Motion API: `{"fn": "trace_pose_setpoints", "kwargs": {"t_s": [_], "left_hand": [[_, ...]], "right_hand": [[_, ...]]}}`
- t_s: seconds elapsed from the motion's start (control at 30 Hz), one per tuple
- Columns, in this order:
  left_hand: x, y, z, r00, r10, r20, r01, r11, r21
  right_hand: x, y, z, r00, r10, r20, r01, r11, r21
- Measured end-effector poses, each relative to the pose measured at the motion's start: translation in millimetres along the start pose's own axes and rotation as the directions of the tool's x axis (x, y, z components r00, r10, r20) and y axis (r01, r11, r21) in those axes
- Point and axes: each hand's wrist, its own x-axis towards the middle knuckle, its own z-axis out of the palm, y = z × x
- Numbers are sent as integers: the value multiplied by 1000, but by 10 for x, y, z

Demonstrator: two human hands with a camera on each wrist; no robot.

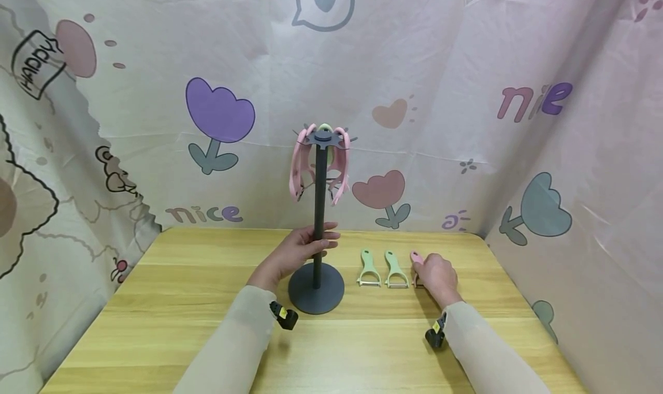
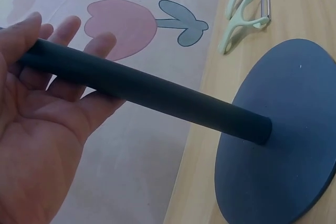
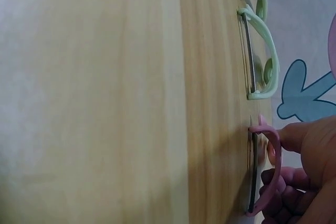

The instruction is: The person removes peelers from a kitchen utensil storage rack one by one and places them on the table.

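My left hand (image 1: 294, 250) holds the lower pole of a dark grey stand (image 1: 320, 201), thumb on one side and fingers on the other. The stand is upright on its round base (image 2: 286, 177). From the hooked top hang pink peelers (image 1: 296, 167) and a green one (image 1: 324, 127), partly hidden by the pole. At the right, my right hand (image 1: 439, 274) pinches a pink peeler (image 3: 276, 148) by its handle between thumb and fingers, low at the table. The hand covers part of that peeler in the head view.
Two light green peelers, a left one (image 1: 368, 263) and a right one (image 1: 393, 266), lie side by side between the stand and my right hand, blades towards me. The wooden table (image 1: 362, 348) ends at a printed cloth (image 1: 440, 198) behind and at the sides.
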Motion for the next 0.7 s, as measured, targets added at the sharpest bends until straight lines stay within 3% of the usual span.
{"fn": "trace_pose_setpoints", "kwargs": {"t_s": [0.7], "left_hand": [[15, -7, -30, 999, 11, 35, -9, 998, -55]], "right_hand": [[2, 21, -23, 1000, -3, 13, 3, 1000, 18]]}}
